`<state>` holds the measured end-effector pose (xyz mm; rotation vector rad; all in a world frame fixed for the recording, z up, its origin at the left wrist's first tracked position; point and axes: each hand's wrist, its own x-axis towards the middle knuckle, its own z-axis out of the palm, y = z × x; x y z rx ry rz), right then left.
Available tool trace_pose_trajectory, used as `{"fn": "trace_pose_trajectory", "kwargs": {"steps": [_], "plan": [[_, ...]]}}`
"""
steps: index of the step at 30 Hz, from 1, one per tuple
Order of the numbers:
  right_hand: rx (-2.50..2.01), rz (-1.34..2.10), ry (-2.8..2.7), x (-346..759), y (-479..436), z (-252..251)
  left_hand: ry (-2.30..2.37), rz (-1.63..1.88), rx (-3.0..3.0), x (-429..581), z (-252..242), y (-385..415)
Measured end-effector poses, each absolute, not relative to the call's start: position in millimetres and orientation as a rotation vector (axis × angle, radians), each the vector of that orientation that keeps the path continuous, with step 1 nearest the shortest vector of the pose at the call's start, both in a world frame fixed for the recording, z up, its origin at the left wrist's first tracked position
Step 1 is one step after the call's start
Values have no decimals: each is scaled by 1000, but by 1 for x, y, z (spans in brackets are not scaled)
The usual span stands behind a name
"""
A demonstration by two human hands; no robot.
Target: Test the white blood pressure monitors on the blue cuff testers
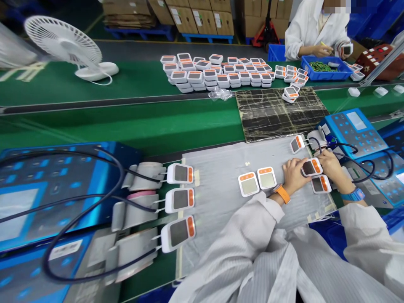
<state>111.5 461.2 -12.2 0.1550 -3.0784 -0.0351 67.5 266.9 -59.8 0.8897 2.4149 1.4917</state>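
Note:
On the right of the grey work mat, my left hand (295, 174), with an orange wristband, grips a small white meter (312, 166) with a dark screen and orange buttons. My right hand (331, 166), wearing a blue watch, is closed at the meter's right edge; what its fingers pinch is hidden. Just below lies another meter (321, 184), and above it a third meter (297, 144) is joined by prongs to a holder (317, 139). Left of my hands, two meters with pale screens, one (248, 184) beside the other (267, 178), lie face up.
Three meters (179, 173) sit plugged into cabled holders on the left. Blue test units (355, 130) flank the mat (217, 202). Beyond are a dark taped board (277, 113), stacked meters (217, 75), a fan (65, 42), and a co-worker (315, 29) behind a blue tray (328, 75).

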Motion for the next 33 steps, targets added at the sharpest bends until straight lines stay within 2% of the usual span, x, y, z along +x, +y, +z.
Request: {"fn": "trace_pose_trajectory", "kwargs": {"steps": [6, 9, 12, 15, 19, 33], "plan": [[192, 80, -2979, 141, 461, 12, 2432, 1690, 774, 67, -63, 264], [281, 118, -3060, 173, 461, 19, 2225, 1935, 748, 66, -68, 267], [250, -8, -3143, 196, 454, 14, 1913, 2053, 693, 66, -70, 270], [154, -126, -3108, 204, 446, 7, 1711, 2021, 578, 71, -66, 270], [162, -122, -3084, 202, 444, 4, 1602, 1980, 630, 81, -57, 264], [191, -209, -3067, 197, 444, 3, 1834, 1616, 1160, 116, -74, 278]]}}
